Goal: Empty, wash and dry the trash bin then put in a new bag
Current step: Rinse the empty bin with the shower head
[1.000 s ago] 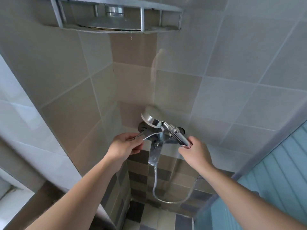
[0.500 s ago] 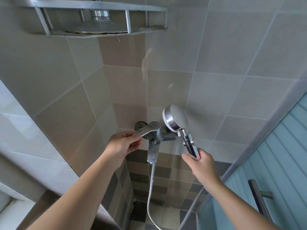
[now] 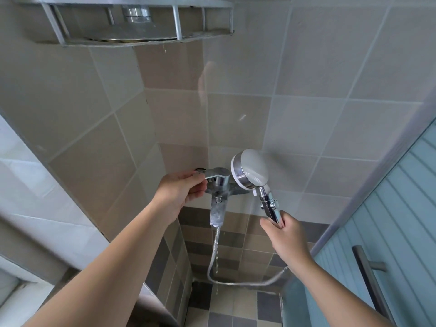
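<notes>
My right hand (image 3: 286, 234) grips the chrome handle of a hand shower (image 3: 251, 172), whose round head is held upright beside the wall tap with its face turned away from me. My left hand (image 3: 180, 191) pinches the lever of the chrome mixer tap (image 3: 218, 182) on the tiled wall. Drops of water fall from the tap spout (image 3: 217, 215). The metal hose (image 3: 236, 283) loops from under the tap down to the shower handle. No trash bin is in view.
A metal corner shelf (image 3: 132, 22) hangs overhead in the tiled corner. A glass shower door with a bar handle (image 3: 370, 274) stands at the right. A pale wall or ledge (image 3: 35, 208) runs along the left. Checked floor tiles (image 3: 236, 310) lie below.
My right hand has lifted the hand shower off the tap and swung its head upright to the right. My left hand stays on the lever. Water now drips from the spout.
</notes>
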